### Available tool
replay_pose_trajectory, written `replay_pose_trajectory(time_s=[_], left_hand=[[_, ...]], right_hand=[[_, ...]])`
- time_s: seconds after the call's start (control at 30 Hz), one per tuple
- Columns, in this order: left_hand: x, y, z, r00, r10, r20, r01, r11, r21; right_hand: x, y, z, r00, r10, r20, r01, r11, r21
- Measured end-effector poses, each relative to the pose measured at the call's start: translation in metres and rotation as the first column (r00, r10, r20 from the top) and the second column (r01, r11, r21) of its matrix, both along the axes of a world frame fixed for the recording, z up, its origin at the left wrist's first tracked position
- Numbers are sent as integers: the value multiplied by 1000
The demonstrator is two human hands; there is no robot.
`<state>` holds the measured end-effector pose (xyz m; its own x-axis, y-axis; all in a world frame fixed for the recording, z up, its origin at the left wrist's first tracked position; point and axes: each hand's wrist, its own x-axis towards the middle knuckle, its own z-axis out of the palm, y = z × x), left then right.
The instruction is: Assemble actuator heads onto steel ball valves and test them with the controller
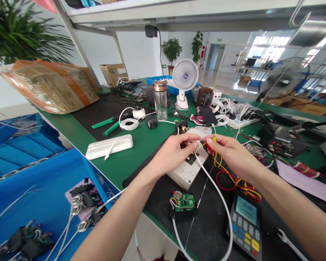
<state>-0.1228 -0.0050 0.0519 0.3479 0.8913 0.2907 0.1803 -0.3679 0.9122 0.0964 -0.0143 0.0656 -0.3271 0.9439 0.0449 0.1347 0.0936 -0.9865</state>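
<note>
My left hand (174, 152) is pinched shut on the end of a white cable (218, 195) and its thin wires, above a white box (186, 172) on the bench. My right hand (230, 154) is pinched shut on a yellow clip lead (214, 139), whose tip meets the wires held by the left. Red and yellow test leads (233, 181) trail down from the right hand toward a grey meter (246, 223). The white cable loops down to a small green circuit board (183, 203) near the bench's front edge.
A glass bottle (160, 100), a small white fan (185, 78), green-handled pliers (107, 125), a white oblong case (109, 146) and coiled white cables (129, 123) lie on the green bench. Blue bins (43, 203) with parts stand at left. A wrench (290, 244) lies at lower right.
</note>
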Motion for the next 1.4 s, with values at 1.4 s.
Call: replay_pose_trajectory(time_s=[1.4], left_hand=[[0,-10,-11,995,95,-37,-82,959,272]], right_hand=[[-3,17,-18,921,-324,217,250,918,307]])
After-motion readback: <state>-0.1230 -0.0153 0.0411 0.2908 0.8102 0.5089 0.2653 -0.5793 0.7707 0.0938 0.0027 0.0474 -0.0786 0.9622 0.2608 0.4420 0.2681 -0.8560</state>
